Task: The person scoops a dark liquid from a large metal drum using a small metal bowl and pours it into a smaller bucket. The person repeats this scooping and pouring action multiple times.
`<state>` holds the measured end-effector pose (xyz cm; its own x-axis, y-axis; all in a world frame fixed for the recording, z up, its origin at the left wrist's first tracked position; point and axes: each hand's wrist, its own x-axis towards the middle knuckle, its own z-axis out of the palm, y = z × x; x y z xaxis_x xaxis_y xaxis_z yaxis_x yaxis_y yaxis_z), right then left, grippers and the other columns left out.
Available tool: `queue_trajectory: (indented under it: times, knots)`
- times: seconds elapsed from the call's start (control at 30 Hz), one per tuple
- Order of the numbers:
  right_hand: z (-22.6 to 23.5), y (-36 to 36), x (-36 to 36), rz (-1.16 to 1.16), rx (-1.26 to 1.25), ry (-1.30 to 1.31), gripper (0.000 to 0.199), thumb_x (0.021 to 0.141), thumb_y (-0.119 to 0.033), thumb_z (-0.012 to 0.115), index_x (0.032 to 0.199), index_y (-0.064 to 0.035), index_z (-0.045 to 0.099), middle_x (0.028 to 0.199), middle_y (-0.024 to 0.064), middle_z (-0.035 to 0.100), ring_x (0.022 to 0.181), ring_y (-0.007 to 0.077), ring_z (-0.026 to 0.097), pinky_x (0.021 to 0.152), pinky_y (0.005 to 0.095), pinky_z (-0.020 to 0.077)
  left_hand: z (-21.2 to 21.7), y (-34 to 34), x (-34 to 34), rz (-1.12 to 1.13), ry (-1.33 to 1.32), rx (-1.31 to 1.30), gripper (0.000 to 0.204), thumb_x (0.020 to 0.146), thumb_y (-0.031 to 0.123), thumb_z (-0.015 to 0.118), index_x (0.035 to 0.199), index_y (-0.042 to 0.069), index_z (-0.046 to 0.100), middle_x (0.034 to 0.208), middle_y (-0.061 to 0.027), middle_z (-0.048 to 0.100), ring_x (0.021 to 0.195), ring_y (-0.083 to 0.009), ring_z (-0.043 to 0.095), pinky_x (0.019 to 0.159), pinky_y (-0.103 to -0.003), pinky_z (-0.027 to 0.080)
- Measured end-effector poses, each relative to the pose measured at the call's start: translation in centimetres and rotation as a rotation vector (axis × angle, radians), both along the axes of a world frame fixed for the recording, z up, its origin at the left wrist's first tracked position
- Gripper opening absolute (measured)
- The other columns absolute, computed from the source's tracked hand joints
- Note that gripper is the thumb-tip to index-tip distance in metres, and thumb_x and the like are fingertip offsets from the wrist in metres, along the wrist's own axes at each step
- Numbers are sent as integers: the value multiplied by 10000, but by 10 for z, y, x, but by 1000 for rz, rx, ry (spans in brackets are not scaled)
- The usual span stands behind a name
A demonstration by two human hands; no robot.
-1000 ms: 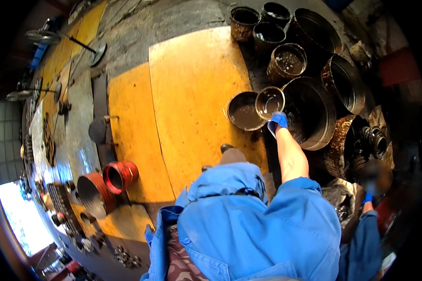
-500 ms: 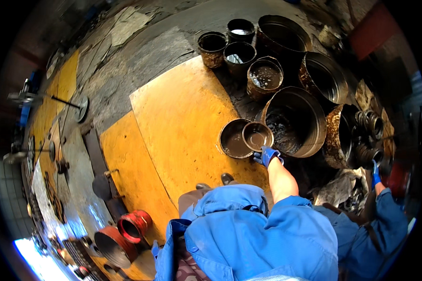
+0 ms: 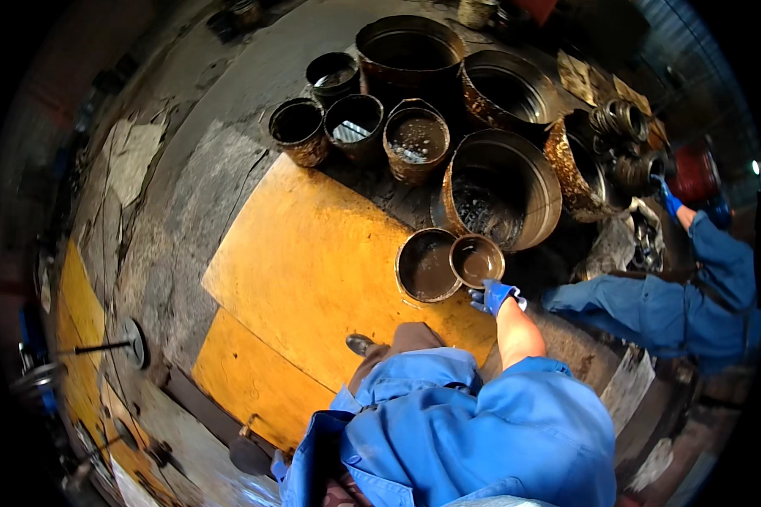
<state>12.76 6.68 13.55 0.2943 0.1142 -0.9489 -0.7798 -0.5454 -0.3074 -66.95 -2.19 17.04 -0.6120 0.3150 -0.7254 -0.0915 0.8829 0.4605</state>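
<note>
The left hand is not showing anywhere — the blue jacket (image 3: pixel 473 431) is covering that side. The right hand (image 3: pixel 495 296), gloved in blue, is gripping the small tin (image 3: pixel 477 260) at its near rim, so the fingertips are hiding behind it. A co-worker's sleeve (image 3: pixel 719 262) is blurring toward the right rim, and the ring-shaped parts (image 3: pixel 621 122) beyond are too small to tell apart.

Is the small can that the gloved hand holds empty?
No, the small can at the right hand holds dark brown liquid, seen through its open top.
</note>
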Motion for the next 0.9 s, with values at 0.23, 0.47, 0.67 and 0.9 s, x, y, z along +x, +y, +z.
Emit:
queue_trajectory:
  times: [0.23,0.47,0.67,0.9]
  knots:
    - [-53,8,-2,-232,22,74,212,965,-334,468,1071,-168,548,826,78,674,596,203,589,674,482,534,5,193,-62,-234,0,138,237,889,198,615,723,29,601,622,-41,526,528,-172,479,502,-338,365]
    - [-62,91,29,-398,113,134,350,973,-405,449,922,-113,636,750,51,670,558,175,562,645,441,518,16,360,-23,-292,-14,268,160,865,187,664,850,30,638,671,13,538,531,-121,447,493,-290,329]
    - [-37,254,41,-268,92,55,329,965,-399,484,890,-119,640,724,32,665,539,150,554,601,412,545,66,431,31,-496,340,-49,252,876,179,677,987,-46,673,813,-33,625,692,-165,544,614,-330,436]
    - [-52,467,60,6,63,-21,334,961,-417,494,1188,-179,555,802,69,692,505,174,575,555,438,564,25,535,20,-503,156,-199,386,864,267,692,1129,-10,651,811,-116,668,634,-182,572,590,-328,465]
